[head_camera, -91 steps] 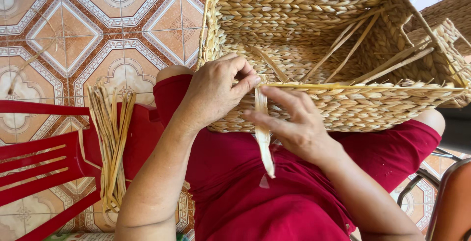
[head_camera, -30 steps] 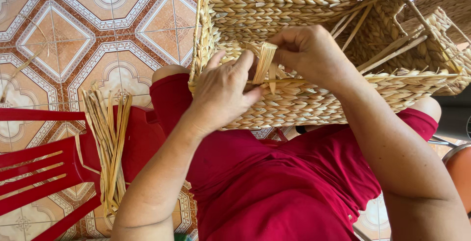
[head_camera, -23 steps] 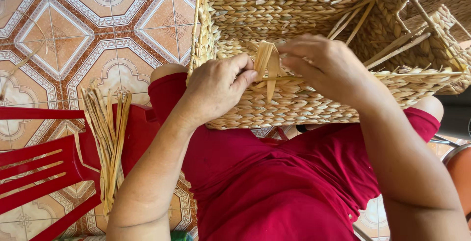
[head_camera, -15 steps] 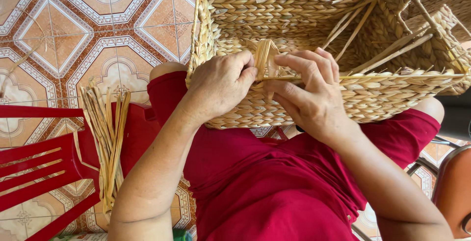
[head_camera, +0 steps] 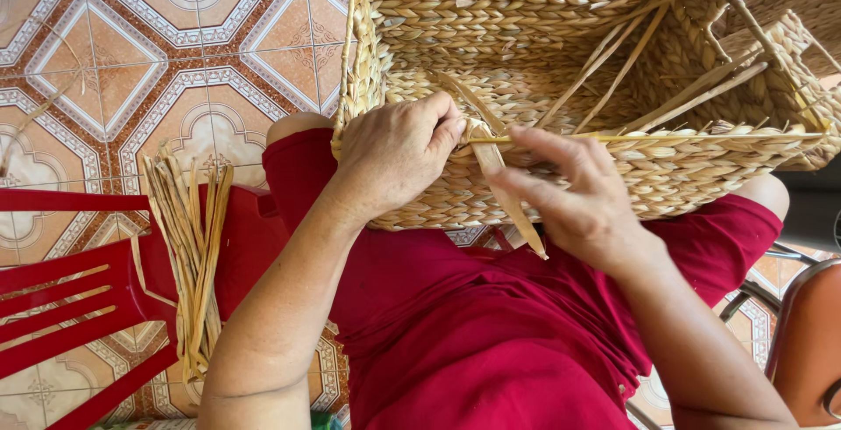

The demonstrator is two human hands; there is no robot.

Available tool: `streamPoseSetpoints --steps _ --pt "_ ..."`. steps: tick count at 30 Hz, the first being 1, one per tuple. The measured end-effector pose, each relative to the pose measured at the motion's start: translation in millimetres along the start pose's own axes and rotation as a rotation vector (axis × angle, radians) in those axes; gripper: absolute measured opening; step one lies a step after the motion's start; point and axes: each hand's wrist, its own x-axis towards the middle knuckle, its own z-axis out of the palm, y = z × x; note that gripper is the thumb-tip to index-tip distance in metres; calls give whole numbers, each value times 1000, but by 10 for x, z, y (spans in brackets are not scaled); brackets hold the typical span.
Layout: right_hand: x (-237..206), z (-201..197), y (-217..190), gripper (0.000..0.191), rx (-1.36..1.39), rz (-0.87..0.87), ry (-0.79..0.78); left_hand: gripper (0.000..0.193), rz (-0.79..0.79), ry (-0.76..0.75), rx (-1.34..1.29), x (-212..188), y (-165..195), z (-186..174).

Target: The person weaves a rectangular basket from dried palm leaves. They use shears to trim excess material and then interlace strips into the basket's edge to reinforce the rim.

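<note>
A rectangular woven straw basket (head_camera: 666, 167) rests on my lap, its opening toward me. My left hand (head_camera: 394, 154) presses on the near rim at its left end, thumb and fingers pinching the weave. My right hand (head_camera: 578, 198) holds a flat pale straw strip (head_camera: 504, 189) that hangs down from the rim across the basket's near wall. Several loose strips stick up inside the basket (head_camera: 613, 62).
A bundle of dry straw strips (head_camera: 193, 255) lies on a red plastic chair (head_camera: 79, 299) at my left. The floor is patterned orange and white tile (head_camera: 131, 53). Another woven basket (head_camera: 806, 1) stands at the top right, and a brown chair (head_camera: 810, 342) at the lower right.
My right hand has come down from over the rim, drawing the straw strip downward across the near wall. My left hand has stayed pinched on the rim.
</note>
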Motion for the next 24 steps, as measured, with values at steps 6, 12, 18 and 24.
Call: streamPoseSetpoints --steps 6,12,18,24 --pt "-67 79 107 20 331 36 79 18 69 88 -12 -33 -9 -15" --pt "-260 -1 61 19 480 196 86 12 414 218 -24 -124 -118 15" --pt "-60 76 -409 27 354 -58 62 10 508 355 50 -161 -130 171" --pt "526 -112 -97 20 342 31 167 5 399 225 121 -95 -113 161"
